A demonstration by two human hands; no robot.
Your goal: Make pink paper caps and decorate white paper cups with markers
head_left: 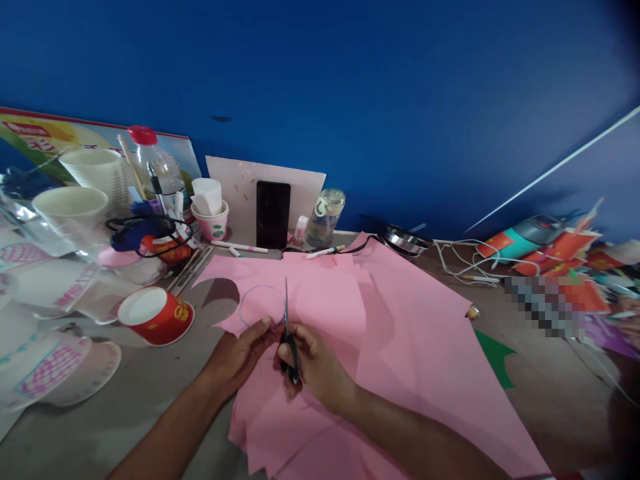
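Large pink paper sheets (400, 333) lie spread over the table. A circle is drawn in pen on the top sheet (257, 303). My left hand (243, 353) pinches the pink sheet's edge just below that circle. My right hand (313, 363) is closed round the black handles of a pair of scissors (287, 327), whose blades point away from me and meet the paper beside the circle.
Left of the paper stand a red paper bowl (155, 315), stacked white cups (100, 170), a plastic bottle (157, 163) and pens. A black phone (273, 213) leans on card at the back, by a glass jar (324, 217). Cables (460, 260) and small flags (550, 250) lie right.
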